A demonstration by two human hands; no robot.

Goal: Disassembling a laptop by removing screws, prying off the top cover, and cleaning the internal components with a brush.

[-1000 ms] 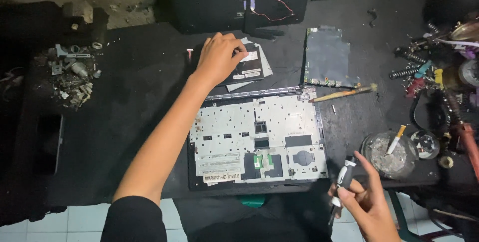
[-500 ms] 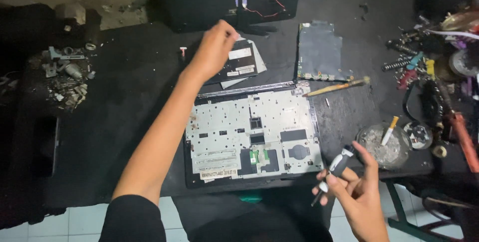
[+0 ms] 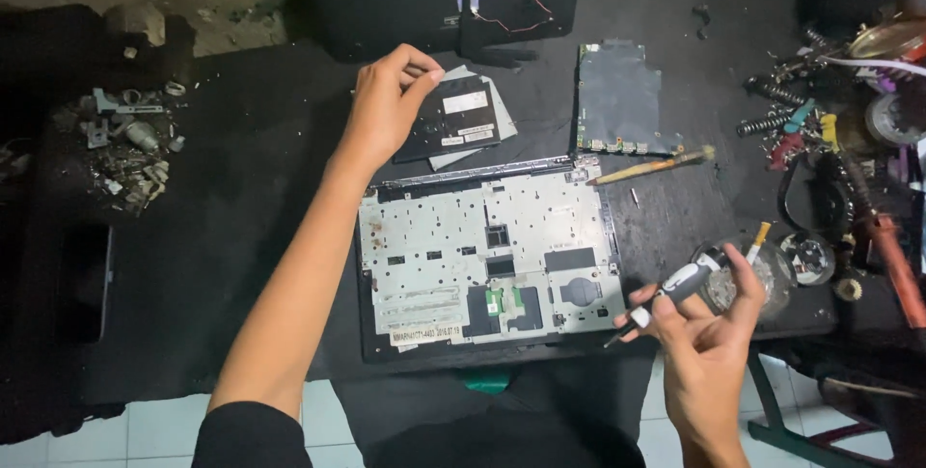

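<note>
Gripping one screwdriver (image 3: 675,289), the right hand (image 3: 709,352); left hand (image 3: 386,106) pinched, contents untellable, above one laptop base (image 3: 487,256).

My left hand (image 3: 386,106) is pinched shut, but whatever sits between the fingertips is too small to tell. My right hand (image 3: 704,333) covers the middle of the screwdriver (image 3: 666,296). The clutter of tools (image 3: 849,130) runs off the right edge, dim and tangled. The scrap pile (image 3: 125,145) blurs together.
</note>
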